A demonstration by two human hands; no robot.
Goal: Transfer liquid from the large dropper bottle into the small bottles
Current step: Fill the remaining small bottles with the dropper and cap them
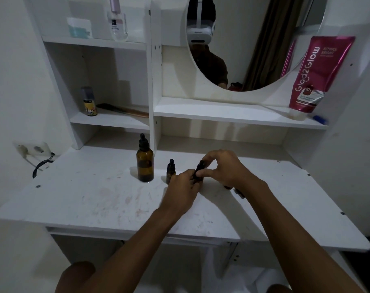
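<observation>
Two bare hands meet over a white table (95, 199), working a small dark dropper bottle (198, 173) near its middle; the left hand (183, 187) clasps the bottle's body from below, its fingers (190, 173) wrapped around it, while the right hand (226, 168) pinches the black dropper cap at the top between thumb and forefinger; a second small bottle (170, 171) stands capped just left of the hands, and the large amber dropper bottle (145, 160) stands upright farther left, its black dropper in place; another dark item lies partly hidden under the right wrist; a pink tube (319, 75) leans on the shelf above
</observation>
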